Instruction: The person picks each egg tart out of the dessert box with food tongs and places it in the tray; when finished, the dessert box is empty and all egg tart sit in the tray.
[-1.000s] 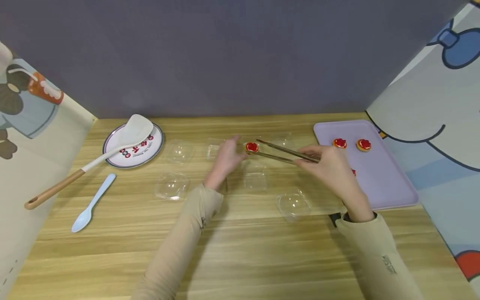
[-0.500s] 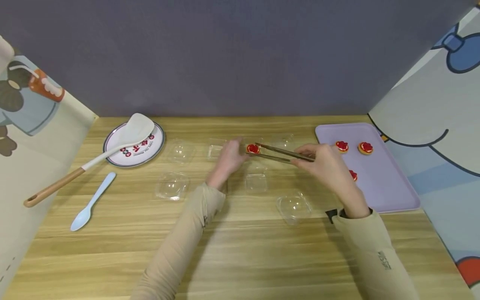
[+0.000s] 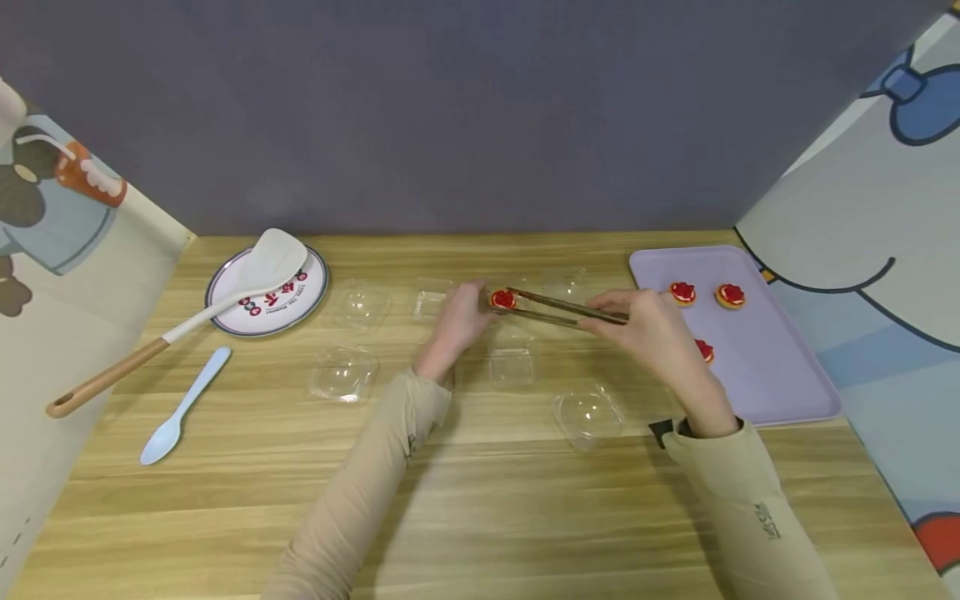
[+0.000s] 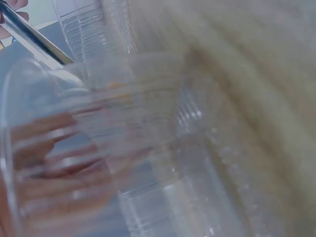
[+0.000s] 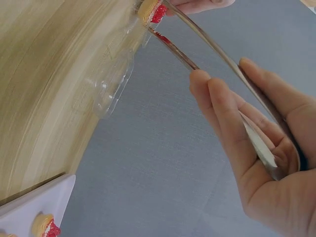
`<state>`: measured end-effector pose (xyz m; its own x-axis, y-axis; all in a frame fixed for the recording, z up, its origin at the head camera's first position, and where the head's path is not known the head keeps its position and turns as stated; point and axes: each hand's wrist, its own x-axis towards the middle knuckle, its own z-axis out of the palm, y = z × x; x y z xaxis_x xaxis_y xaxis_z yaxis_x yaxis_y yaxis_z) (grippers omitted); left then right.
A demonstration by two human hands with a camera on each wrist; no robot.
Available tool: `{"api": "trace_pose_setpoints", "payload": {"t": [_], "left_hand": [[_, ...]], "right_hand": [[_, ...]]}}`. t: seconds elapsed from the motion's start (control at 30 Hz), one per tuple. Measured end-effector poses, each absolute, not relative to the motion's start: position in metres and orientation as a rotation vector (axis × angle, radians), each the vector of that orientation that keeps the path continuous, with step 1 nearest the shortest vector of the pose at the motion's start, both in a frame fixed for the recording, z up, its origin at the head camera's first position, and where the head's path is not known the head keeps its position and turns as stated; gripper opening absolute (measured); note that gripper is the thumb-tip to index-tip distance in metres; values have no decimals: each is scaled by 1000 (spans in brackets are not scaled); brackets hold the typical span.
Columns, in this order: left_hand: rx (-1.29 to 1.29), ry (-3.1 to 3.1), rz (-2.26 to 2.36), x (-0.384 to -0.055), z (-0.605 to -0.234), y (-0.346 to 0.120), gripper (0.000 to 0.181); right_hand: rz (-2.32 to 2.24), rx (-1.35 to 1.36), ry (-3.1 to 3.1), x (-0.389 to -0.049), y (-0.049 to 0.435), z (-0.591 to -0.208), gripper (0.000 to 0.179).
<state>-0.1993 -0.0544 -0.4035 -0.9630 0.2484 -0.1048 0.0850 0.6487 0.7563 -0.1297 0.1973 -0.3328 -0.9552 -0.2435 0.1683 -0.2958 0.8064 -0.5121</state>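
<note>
My right hand point(image 3: 652, 333) grips metal tongs point(image 3: 558, 307) between thumb and fingers. Their tips reach leftward to a small tart point(image 3: 502, 299) with a red topping, one arm on each side of it. In the right wrist view the tart point(image 5: 149, 12) is at the top, by the tong tips; whether they press on it, I cannot tell. My left hand point(image 3: 459, 318) is just left of the tart, holding a clear plastic container point(image 4: 138, 98). Through that plastic, blurred curled fingers show in the left wrist view. Its contents are hard to make out.
More clear containers point(image 3: 587, 410) stand around both hands. At the right, a lilac tray point(image 3: 757, 367) carries several tarts point(image 3: 730, 295). To the left are a plate point(image 3: 288, 310) with a white spatula point(image 3: 274, 260) across it and a light blue spoon point(image 3: 180, 417).
The tongs have shifted slightly left and their arms have come a little closer together around the tart. My left hand stays almost in place.
</note>
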Motion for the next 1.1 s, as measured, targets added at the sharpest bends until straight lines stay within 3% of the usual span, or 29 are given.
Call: {"api": "trace_pose_setpoints", "payload": {"t": [1.1], "left_hand": [[275,2695,1202,-197,-405,-52,65]], "right_hand": [[936,338,-2863,-101,230,-319,31]]}}
